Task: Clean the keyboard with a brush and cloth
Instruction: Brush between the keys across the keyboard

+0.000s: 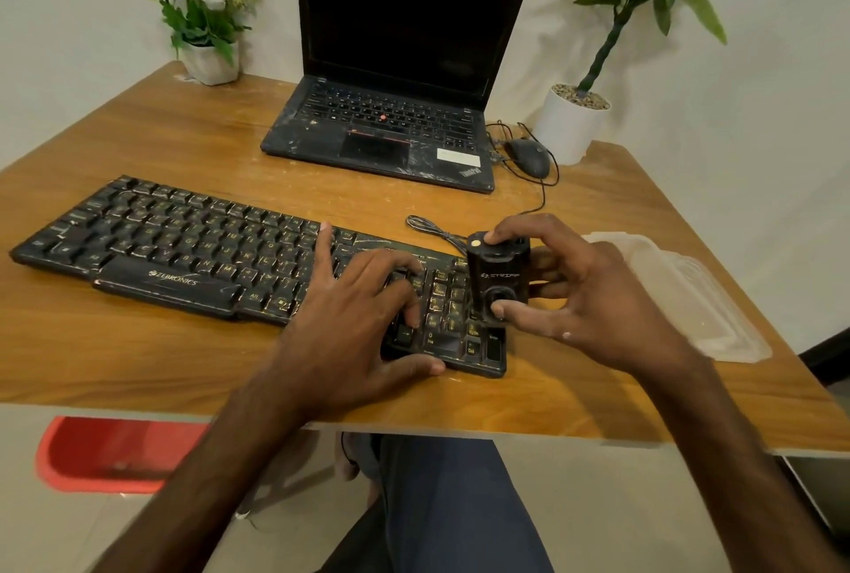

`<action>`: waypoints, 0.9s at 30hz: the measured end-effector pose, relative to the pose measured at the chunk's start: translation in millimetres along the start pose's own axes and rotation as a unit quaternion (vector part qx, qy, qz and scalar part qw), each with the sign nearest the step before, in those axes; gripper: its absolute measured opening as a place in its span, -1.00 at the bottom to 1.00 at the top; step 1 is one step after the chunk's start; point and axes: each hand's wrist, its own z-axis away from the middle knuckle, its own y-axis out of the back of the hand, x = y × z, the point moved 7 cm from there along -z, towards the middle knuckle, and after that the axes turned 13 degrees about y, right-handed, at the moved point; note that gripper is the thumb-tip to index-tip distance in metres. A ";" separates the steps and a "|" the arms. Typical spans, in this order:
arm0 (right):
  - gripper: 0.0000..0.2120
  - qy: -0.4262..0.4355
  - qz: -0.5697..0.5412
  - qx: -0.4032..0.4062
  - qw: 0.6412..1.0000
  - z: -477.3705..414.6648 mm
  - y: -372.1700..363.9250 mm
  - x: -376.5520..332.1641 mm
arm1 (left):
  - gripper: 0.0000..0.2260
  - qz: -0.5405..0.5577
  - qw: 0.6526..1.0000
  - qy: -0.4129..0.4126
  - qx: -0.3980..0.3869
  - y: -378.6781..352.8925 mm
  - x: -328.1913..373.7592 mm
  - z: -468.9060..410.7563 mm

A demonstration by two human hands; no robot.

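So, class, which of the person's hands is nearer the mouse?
Right. The right hand, gripping a small black device, is on the near side of the mouse; the left hand rests on the keyboard, farther off to the left.

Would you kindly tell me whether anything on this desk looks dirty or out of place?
The keyboard lies askew on the table, with pale streaks beside the left hand. The laptop palm rest shows similar whitish smears. The black device in the right hand looks fine.
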 end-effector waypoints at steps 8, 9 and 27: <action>-0.41 -0.001 0.019 -0.028 0.999 2.9 -0.1 0.9 | -0.51 -0.003 1.000 0.002 -0.005 -1.8 -0.6 -0.5; -0.41 0.002 0.016 -0.026 1.000 1.6 -1.0 0.5 | -0.51 -0.003 1.000 0.002 -0.006 -2.1 -1.1 -0.2; -0.42 -0.009 0.023 0.128 0.991 -5.3 1.4 33.1 | -0.53 0.007 1.000 0.003 -0.009 0.0 -1.8 -0.6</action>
